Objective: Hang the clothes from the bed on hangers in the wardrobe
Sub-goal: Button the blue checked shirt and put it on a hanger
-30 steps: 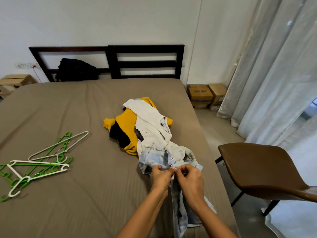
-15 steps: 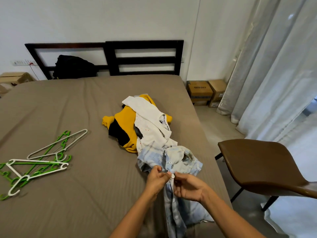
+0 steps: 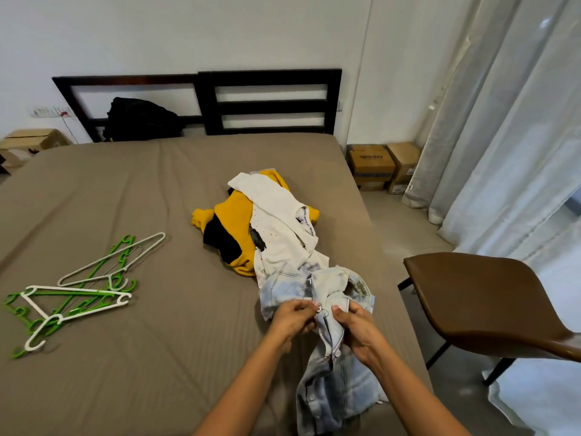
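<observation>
Pale-blue button shirt, nearest the bed edge below the yellow garment, is pinched at its placket by left hand and right hand, seemingly working a button before hanging.

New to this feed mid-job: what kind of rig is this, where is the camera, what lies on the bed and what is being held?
No machine here: a person works bare-handed, and the single camera sits on their head, looking down at the bed. The left hand and right hand each pinch the button front of a pale blue shirt, which trails toward the near edge. Behind it a white garment lies across a yellow and black garment. Green and white hangers lie to the left. A brown chair stands beside the bed on the right.
</observation>
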